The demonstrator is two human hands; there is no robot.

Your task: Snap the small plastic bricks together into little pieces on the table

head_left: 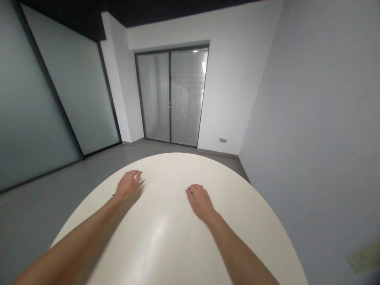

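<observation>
Two hands resting palm-down, well apart, on pale oval desk (181, 153). Left hand (128, 187) loosely curled, empty. Right hand (200, 202) narrow; small sliver (191, 193) at fingers, hold unclear. Desk top stiff, glossy, likely heavy; rim beyond both hands offers hold.

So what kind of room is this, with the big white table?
It looks like a meeting room in an office, though I can't be sure. It has a big rounded white table, frosted glass walls, and tall glass doors with slatted blinds.
</observation>
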